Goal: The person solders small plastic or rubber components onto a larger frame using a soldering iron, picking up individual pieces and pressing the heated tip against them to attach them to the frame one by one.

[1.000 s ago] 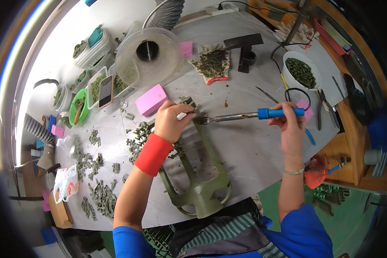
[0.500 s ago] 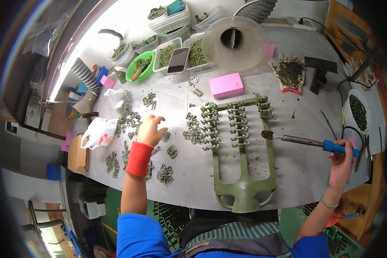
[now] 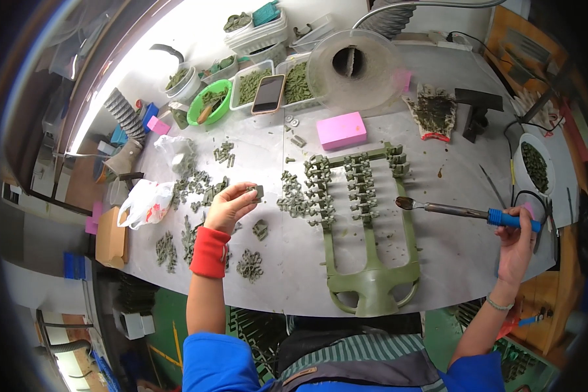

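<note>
My left hand [image 3: 226, 210], above a red wristband, pinches a small green plastic part [image 3: 259, 192] just over the table. My right hand [image 3: 517, 240] is wrapped round the blue handle of a soldering iron [image 3: 464, 210]. Its dark, broad tip points left, close to the right bar of a large green plastic frame [image 3: 372, 279]. Rows of small green clips line the left and middle bars of that frame. A heap of small green pieces [image 3: 294, 196] lies between the frame and my left hand. One more blocky green piece [image 3: 260, 228] rests below that hand.
A pink block [image 3: 342, 130] sits behind the frame, and a stained glove [image 3: 433, 110] lies at the back right. Tubs of green parts [image 3: 298, 83], a phone [image 3: 268, 94] and a wide clear funnel [image 3: 379, 78] stand at the back. On the left lies a white plastic bag [image 3: 147, 202].
My left hand has closed on the small green part and lifted it slightly from the table. The soldering iron stays nearly in place in my right hand.
</note>
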